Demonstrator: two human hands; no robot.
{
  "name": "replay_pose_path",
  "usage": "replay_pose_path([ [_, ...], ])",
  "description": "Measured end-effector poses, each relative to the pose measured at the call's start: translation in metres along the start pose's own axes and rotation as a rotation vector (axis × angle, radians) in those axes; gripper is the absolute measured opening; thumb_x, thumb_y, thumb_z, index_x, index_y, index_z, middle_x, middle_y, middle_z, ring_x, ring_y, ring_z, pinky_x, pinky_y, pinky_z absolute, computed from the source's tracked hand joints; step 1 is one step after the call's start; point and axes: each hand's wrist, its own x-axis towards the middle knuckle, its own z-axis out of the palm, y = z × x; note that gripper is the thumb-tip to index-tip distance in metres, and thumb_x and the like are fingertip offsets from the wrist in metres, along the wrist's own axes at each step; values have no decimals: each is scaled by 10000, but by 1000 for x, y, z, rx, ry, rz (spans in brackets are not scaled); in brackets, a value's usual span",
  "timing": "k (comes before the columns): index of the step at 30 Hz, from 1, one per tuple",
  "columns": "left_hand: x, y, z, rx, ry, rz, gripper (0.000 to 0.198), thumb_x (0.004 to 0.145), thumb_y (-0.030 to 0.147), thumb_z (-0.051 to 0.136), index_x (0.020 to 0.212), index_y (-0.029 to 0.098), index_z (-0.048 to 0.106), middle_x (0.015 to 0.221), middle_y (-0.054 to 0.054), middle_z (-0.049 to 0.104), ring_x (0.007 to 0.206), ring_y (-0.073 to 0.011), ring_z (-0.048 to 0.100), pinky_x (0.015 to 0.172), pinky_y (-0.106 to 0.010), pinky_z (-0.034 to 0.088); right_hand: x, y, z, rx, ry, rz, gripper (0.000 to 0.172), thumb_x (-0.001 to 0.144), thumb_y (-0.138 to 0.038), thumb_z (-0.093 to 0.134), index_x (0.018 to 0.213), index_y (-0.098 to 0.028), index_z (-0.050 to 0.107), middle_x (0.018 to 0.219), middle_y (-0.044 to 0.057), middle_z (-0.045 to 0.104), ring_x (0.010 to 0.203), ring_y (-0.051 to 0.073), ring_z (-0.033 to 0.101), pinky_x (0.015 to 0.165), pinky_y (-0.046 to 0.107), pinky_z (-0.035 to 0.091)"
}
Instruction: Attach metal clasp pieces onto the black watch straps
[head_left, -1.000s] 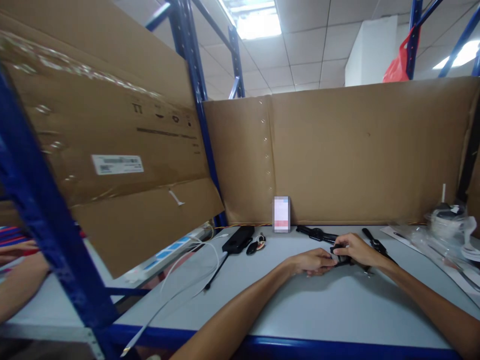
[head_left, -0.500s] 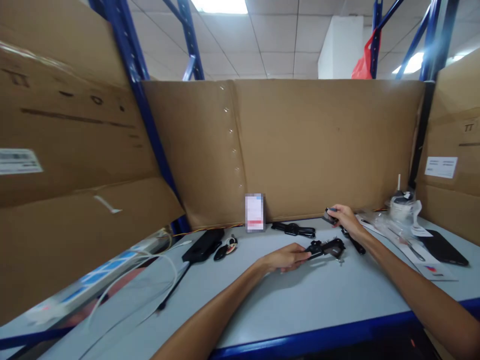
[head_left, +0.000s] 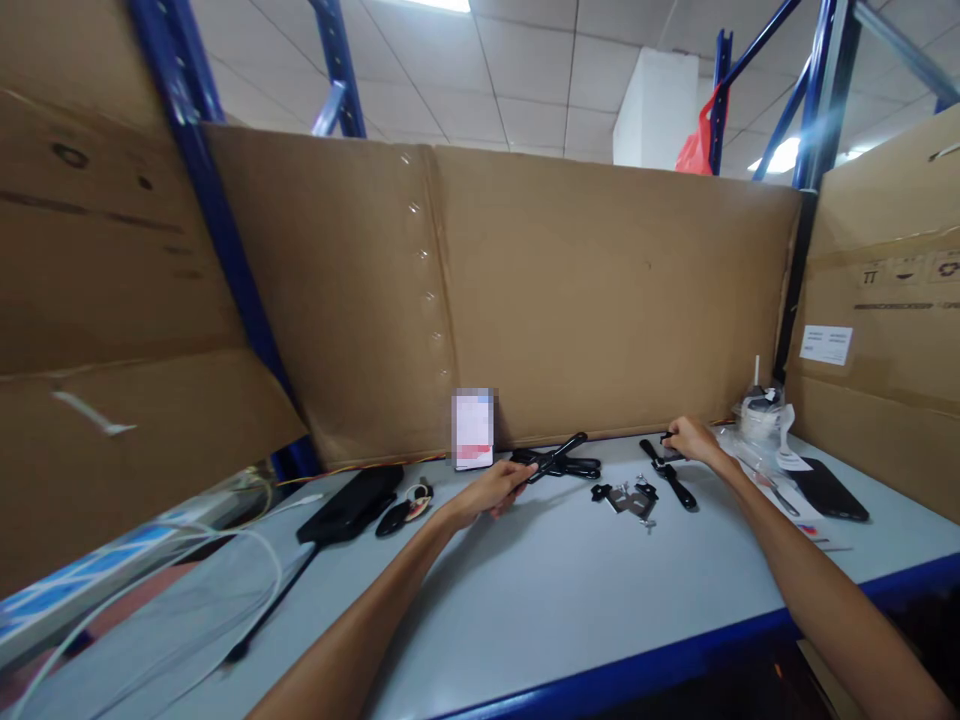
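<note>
My left hand (head_left: pixel 499 488) is closed on one end of a long black piece with a wider middle (head_left: pixel 559 457). It is tilted over similar black pieces (head_left: pixel 589 468) lying on the table. My right hand (head_left: pixel 694 440) pinches a small dark flat piece (head_left: pixel 673 453) near the back cardboard; the fingers partly hide it. Between the hands lies another long black piece (head_left: pixel 667 475). Several small metal and black parts (head_left: pixel 628 500) are spread in front of it.
A phone (head_left: pixel 474 430) with a blurred screen leans at the back. Left lie keys (head_left: pixel 405 508), a black case (head_left: pixel 351 505), white cables (head_left: pixel 277 570) and a power strip (head_left: pixel 97 560). At right are a dark phone (head_left: pixel 830 488) and a plastic-wrapped cup (head_left: pixel 759 415). Cardboard (head_left: pixel 540 290) walls the back.
My left hand moved from the small metal parts back-left, over the black pieces, with a long black piece in it. My right hand's dark piece is lower, near the table. The view shifted right.
</note>
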Motion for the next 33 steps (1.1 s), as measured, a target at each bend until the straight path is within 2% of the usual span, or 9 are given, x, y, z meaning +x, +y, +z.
replay_pose_path([
  [8, -2, -1, -3, 33, -45, -32, 655, 680, 860, 517, 593, 221, 406, 375, 86, 340, 347, -70, 296, 398, -236, 216, -2, 3, -1, -130, -89, 42, 141, 796, -245, 648, 779, -143, 744, 671, 74, 701, 611, 162, 661, 566, 219, 406],
  [17, -2, -3, -6, 66, -81, -45, 667, 670, 874, 506, 606, 215, 434, 386, 88, 342, 351, -67, 281, 394, -232, 237, 9, 19, -4, -90, -190, 104, 165, 810, -210, 614, 793, -102, 738, 803, 107, 732, 507, 138, 633, 457, 202, 446],
  [33, -4, -5, -10, 87, -101, -62, 644, 690, 840, 532, 637, 199, 491, 391, 90, 354, 357, -69, 302, 392, -216, 254, 7, 29, -5, -67, -232, 163, 117, 745, -178, 666, 677, -90, 699, 671, 124, 703, 495, 182, 638, 507, 256, 481],
])
